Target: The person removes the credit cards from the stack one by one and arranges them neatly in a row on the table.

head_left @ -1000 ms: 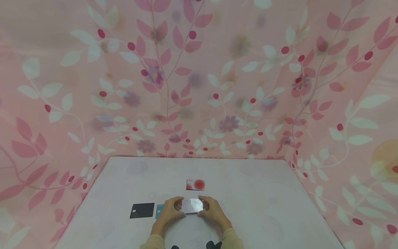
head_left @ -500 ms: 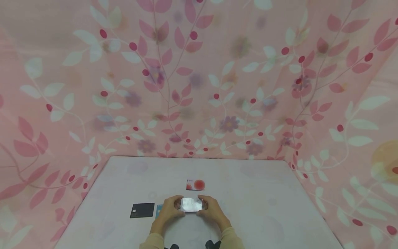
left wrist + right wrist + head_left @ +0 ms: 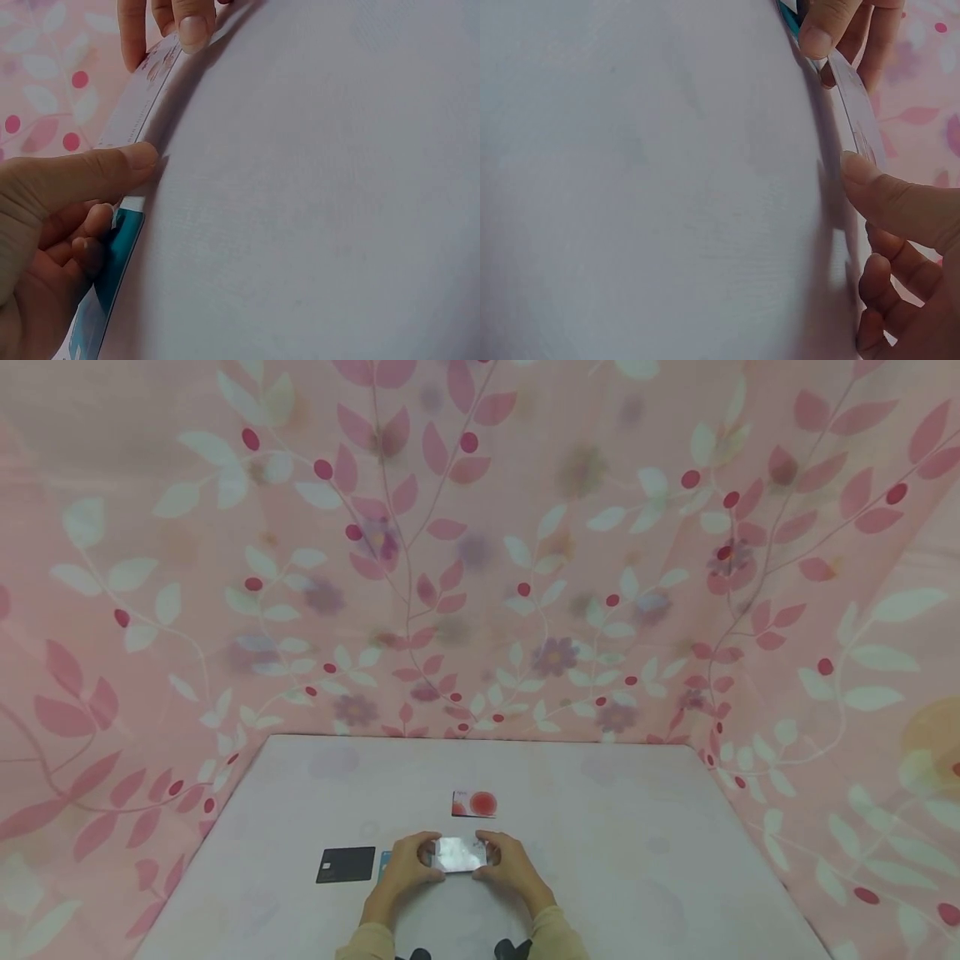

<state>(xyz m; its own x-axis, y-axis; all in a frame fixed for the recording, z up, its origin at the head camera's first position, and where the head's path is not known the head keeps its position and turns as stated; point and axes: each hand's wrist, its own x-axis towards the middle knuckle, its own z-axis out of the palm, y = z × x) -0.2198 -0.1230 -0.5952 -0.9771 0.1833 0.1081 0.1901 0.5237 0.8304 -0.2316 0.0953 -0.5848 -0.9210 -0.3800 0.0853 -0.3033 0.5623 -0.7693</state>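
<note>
A shiny whitish card (image 3: pixel 460 854) is held by its two short ends, low over the table, and glare washes out its face in the head view. My left hand (image 3: pixel 407 865) pinches its left end between thumb and fingers; my right hand (image 3: pixel 516 867) pinches the right end. In the left wrist view, small print shows along the pale card (image 3: pixel 142 101). Beside my left hand lies a teal card (image 3: pixel 120 255), mostly covered by that hand in the head view. The right wrist view catches the pale card (image 3: pixel 855 109) nearly edge-on.
A black card (image 3: pixel 347 865) with a chip lies left of the teal one. Beyond my hands is a white card with a red circle (image 3: pixel 474 804). The white tabletop (image 3: pixel 637 827) is backed by pink floral cloth (image 3: pixel 480 568).
Both hands have shifted very slightly left with the pale card, still gripping it. The glare on its face has grown brighter. The other cards stay where they lie.
</note>
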